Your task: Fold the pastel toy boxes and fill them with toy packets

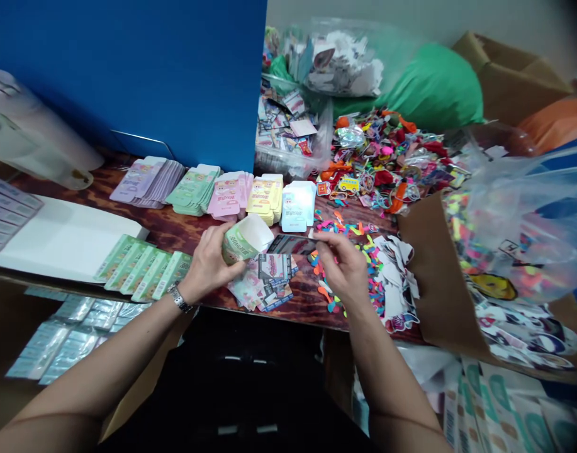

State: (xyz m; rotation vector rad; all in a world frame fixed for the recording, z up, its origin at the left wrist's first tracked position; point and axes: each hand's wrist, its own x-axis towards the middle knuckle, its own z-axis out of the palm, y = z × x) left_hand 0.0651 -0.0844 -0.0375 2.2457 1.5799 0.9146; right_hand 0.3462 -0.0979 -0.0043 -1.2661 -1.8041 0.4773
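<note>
My left hand [207, 264] grips a small green-and-white cardboard box [245, 240] with its top flaps open. My right hand [340, 267] pinches the end of a dark glossy card [289, 244] above the table. Between my hands lies a loose pile of printed cards [262, 283]. Small bright plastic pieces [358, 251] are scattered just beyond and below my right hand. Along the back stand stacks of flat printed box blanks in lilac, green, pink and yellow [226, 195]. A row of green blanks [141, 269] lies left of my left hand.
The table is dark varnished wood [184, 229], backed by a blue board [128, 75]. Right of it are heaped colourful trinkets [382, 151], a plastic tub of cards [283, 135], stuffed bags and cardboard boxes [509, 75]. Silver packets [66, 333] lie below the table's front edge.
</note>
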